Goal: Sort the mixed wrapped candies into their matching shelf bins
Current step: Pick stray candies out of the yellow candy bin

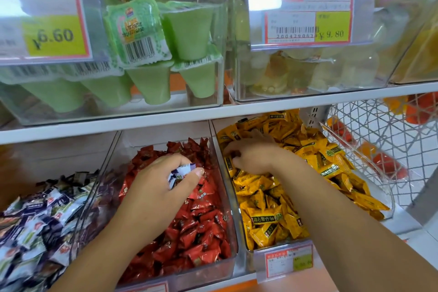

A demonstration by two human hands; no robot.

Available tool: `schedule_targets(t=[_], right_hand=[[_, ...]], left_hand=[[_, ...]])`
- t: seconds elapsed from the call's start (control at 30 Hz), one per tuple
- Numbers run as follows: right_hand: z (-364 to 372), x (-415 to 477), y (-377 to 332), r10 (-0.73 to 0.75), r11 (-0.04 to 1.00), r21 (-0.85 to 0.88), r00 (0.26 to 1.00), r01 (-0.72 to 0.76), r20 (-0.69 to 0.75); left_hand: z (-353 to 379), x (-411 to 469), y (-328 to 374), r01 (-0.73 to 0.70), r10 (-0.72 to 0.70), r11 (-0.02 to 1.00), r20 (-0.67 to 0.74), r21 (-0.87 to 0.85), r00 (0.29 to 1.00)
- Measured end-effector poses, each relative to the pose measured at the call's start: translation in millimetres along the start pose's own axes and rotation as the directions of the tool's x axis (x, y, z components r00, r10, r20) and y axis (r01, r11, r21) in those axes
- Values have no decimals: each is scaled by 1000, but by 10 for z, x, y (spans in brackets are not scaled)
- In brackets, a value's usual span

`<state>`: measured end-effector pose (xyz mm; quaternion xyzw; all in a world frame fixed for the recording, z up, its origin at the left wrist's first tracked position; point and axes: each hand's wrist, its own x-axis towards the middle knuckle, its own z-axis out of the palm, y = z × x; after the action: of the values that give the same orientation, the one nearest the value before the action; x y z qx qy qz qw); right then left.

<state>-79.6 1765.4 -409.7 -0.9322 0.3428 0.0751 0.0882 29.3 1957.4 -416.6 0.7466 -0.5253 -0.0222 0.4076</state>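
Observation:
Three clear bins sit side by side on the lower shelf. The left bin (94,187) holds white and dark blue candies (35,216), the middle bin (227,265) red candies (196,227), the right bin (239,216) yellow candies (267,216). My left hand (163,187) hovers over the red candies and grips a white and blue wrapped candy (180,174) between thumb and fingers. My right hand (251,156) reaches into the back left of the yellow bin, fingers curled down around a dark red candy (235,154) among the yellow ones.
The upper shelf (213,111) carries clear bins of green jelly cups (151,83) and pale fruit cups (284,76), with price tags (54,23) in front. A white wire basket (379,130) with orange packs stands at the right. A price tag (284,263) fronts the yellow bin.

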Motion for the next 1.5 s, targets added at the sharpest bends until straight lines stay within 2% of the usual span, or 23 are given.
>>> schedule_targets(t=[0.1, 0.2, 0.33, 0.47, 0.7, 0.87, 0.93, 1.0, 1.17, 1.23, 1.33, 1.37, 1.43, 1.5], right_hand=[[31, 12, -23, 32, 999, 37, 999, -32, -6], [10, 11, -17, 38, 999, -25, 998, -37, 42], [5, 76, -71, 49, 999, -18, 999, -50, -23], [-37, 161, -162, 76, 988, -145, 990, -59, 116], [9, 250, -160, 90, 984, -161, 989, -70, 121], [-5, 204, -116, 55, 998, 31, 997, -53, -51], [-62, 109, -72, 29, 979, 204, 998, -16, -61], [-115, 5, -36, 3, 921, 388, 996, 32, -90], [-42, -167, 22, 49, 766, 623, 952, 157, -301], [-35, -194, 4, 69, 718, 659, 918, 226, -390], [-87, -218, -93, 138, 659, 668, 818, 345, -559], [-102, -222, -143, 137, 640, 672, 805, 373, -577], [-90, -223, -238, 53, 623, 686, 854, 376, -517], [-82, -207, -199, -18, 719, 617, 897, 319, -443]], left_hand=[[-29, 7, 4, -11, 11, 1000, -2, -16, 1000], [-46, 15, 14, -3, 4, 1000, 1, -23, 1000], [-48, 14, 44, -3, 3, 1000, -2, -19, 1000], [-70, -5, 42, 11, -12, 1000, -37, -20, 999], [-120, 0, -10, 43, -43, 999, -55, -15, 998], [-91, -10, 34, 38, -40, 999, -48, -25, 998], [-91, -5, 44, 29, -30, 999, -52, -21, 998], [-90, 4, 57, 26, -27, 999, -56, -24, 998], [-76, 13, 90, 27, -27, 999, -31, -23, 999], [-89, 5, 89, 34, -35, 999, -38, -27, 999], [-156, -22, 73, 47, -49, 998, -52, -44, 997], [-186, -34, 61, 51, -54, 997, -58, -49, 997], [-243, -57, 40, 65, -68, 996, -63, -55, 996], [-264, -75, 22, 71, -74, 996, -56, -51, 996]])
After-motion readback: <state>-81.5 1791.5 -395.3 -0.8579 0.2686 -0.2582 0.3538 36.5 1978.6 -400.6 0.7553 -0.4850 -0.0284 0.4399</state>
